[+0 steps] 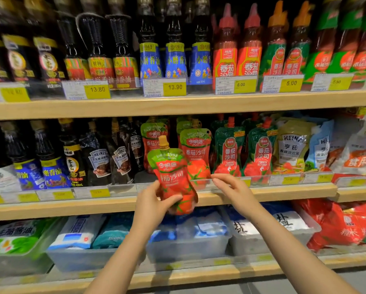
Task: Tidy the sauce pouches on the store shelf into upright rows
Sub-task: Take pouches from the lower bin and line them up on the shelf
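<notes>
My left hand [154, 201] grips a red and green tomato sauce pouch [173, 175] with a tan cap, held upright in front of the middle shelf edge [114, 203]. My right hand [230, 185] rests its fingertips on the clear rail at the shelf front, holding nothing, just right of the pouch. Behind, matching pouches [195, 153] stand upright on the shelf. To their right stand dark green ketchup pouches [228, 151] and pale Heinz pouches [292, 149].
Dark sauce bottles [76, 158] fill the left of the middle shelf. The upper shelf [177, 105] carries oil and ketchup bottles with yellow price tags. Below, clear bins [186, 247] hold salt bags, and red bags [347, 225] lie at the right.
</notes>
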`<state>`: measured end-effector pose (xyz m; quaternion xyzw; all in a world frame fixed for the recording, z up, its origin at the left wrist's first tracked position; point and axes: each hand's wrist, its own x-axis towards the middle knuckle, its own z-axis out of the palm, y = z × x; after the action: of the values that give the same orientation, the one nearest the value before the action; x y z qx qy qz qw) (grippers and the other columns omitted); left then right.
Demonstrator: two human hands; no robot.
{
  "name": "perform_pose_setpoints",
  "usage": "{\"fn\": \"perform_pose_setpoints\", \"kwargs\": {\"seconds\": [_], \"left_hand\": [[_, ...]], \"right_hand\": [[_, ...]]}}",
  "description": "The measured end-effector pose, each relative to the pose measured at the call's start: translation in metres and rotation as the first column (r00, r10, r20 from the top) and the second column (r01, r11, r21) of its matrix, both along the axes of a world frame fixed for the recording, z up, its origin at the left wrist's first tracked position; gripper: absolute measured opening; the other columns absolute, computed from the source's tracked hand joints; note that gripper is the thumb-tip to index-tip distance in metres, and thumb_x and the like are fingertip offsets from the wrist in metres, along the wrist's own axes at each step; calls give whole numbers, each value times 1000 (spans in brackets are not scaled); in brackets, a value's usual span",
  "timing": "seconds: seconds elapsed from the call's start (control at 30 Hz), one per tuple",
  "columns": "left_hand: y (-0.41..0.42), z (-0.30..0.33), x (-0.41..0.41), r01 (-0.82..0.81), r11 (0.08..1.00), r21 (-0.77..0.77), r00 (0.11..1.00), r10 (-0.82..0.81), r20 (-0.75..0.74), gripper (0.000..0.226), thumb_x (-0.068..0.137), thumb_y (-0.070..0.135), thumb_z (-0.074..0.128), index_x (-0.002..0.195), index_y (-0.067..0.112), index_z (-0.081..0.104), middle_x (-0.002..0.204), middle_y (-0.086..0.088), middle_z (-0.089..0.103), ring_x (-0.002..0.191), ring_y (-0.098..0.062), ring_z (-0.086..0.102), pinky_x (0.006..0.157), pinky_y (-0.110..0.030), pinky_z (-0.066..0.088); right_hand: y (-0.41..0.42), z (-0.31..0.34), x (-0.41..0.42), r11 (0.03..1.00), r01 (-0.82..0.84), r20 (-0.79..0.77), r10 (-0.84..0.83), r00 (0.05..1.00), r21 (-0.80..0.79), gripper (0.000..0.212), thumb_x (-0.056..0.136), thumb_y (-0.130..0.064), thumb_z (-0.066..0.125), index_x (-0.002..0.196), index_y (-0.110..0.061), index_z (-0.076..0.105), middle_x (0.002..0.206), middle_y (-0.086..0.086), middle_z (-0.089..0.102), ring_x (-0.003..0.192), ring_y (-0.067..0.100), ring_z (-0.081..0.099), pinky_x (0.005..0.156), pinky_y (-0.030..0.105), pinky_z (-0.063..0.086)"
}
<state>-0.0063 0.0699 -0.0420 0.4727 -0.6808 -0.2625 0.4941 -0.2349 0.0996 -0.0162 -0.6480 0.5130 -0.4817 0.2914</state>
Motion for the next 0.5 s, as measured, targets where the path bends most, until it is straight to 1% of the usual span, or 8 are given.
{"fn": "perform_pose_setpoints", "kwargs": {"seconds": [0.07, 0.1, 0.13, 0.2, 0.3, 0.37, 0.43, 0.5], "left_hand": [[-12, 22, 5, -67, 994, -89, 998, 68, 7, 29, 66, 26, 82, 85, 33, 61, 78, 23, 66, 74, 14, 60, 62, -3, 44], [-18, 32, 7, -97, 987, -130, 995, 100, 13, 30, 66, 26, 82, 86, 32, 60, 77, 26, 62, 74, 18, 58, 62, -1, 42], [-24, 40, 8, -118, 980, -159, 992, 123, 21, 30, 67, 26, 81, 88, 30, 60, 77, 27, 61, 73, 18, 58, 61, -1, 42], [-36, 51, 12, -149, 973, -179, 987, 158, 39, 32, 69, 27, 80, 94, 24, 62, 79, 21, 63, 72, 11, 59, 61, -6, 44], [-53, 51, 17, -168, 973, -160, 981, 181, 70, 35, 71, 25, 79, 100, 17, 61, 85, 10, 64, 74, -3, 60, 64, -16, 43], [-62, 44, 19, -175, 976, -132, 976, 190, 110, 32, 71, 22, 79, 95, 16, 59, 86, 6, 64, 75, -7, 59, 61, -14, 41], [-70, 35, 21, -184, 981, -64, 970, 192, 150, 29, 71, 24, 79, 88, 16, 57, 87, 1, 65, 75, -11, 58, 59, -16, 41], [-77, 26, 22, -195, 981, 20, 965, 189, 180, 30, 71, 27, 79, 90, 14, 60, 92, -4, 69, 76, -12, 58, 65, -23, 44]], "right_hand": [[-10, -5, -7, 985, 141, -195, -158, 968, -94, 25, 91, -24, 53, 114, -17, 60, 115, -2, 59, 108, 8, 52, 88, 16, 38], [-15, -9, -8, 976, 167, -292, -202, 935, -143, 26, 91, -21, 53, 115, -13, 60, 116, 2, 59, 109, 12, 51, 91, 21, 37], [-19, -13, -9, 968, 173, -371, -231, 899, -184, 27, 91, -19, 52, 116, -11, 59, 117, 4, 59, 109, 15, 50, 93, 23, 36], [-25, -20, -9, 959, 171, -475, -262, 840, -226, 27, 92, -17, 51, 117, -10, 56, 117, 5, 59, 110, 17, 48, 93, 23, 33], [-28, -28, -8, 944, 191, -486, -304, 819, -268, 26, 91, -14, 49, 116, -11, 58, 113, 4, 61, 107, 17, 49, 90, 22, 34], [-27, -30, -7, 935, 210, -462, -327, 824, -287, 26, 90, -11, 49, 114, -11, 59, 111, 3, 62, 106, 16, 50, 89, 21, 34], [-27, -31, -6, 931, 218, -457, -336, 823, -292, 26, 89, -10, 51, 114, -12, 59, 109, 2, 62, 104, 15, 50, 88, 21, 35], [-28, -32, -6, 935, 221, -457, -332, 826, -278, 27, 88, -11, 52, 114, -14, 59, 108, 1, 61, 101, 13, 49, 85, 20, 35]]}}
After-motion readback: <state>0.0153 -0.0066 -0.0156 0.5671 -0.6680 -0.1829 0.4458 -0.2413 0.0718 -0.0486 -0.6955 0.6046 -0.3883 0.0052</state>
